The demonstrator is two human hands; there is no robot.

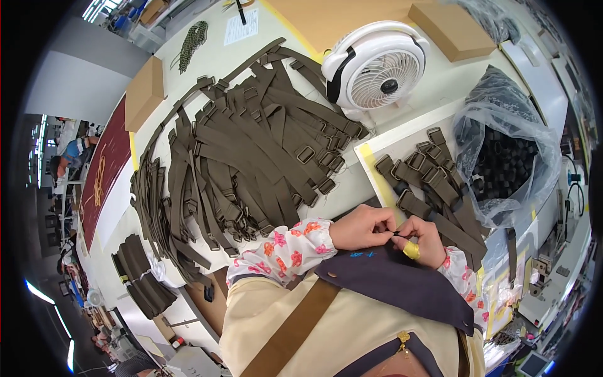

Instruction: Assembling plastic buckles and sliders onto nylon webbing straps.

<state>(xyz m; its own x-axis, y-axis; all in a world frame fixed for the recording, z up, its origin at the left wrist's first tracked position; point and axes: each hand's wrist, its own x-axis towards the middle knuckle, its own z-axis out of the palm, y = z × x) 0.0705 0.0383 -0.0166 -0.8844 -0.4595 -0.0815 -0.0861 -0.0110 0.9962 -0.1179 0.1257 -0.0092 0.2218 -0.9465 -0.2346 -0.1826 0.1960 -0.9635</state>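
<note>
Both hands pinch one small dark piece: left hand (pixel 363 227) and right hand (pixel 422 242) each in a fingertip grip. Best to keep it close over the counter (pixel 352 188), near the buckled straps (pixel 433 182).

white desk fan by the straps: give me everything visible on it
The white desk fan is small and round, apparently plastic, with a thick ring housing, a fine radial grille and a dark hub at the centre. A dark band runs along its left side by a curved handle-like part. It stands on the pale table, tilted back, facing the camera, just right of the spread of brown straps. Whether the blades turn cannot be told. Neither hand touches it.
</note>
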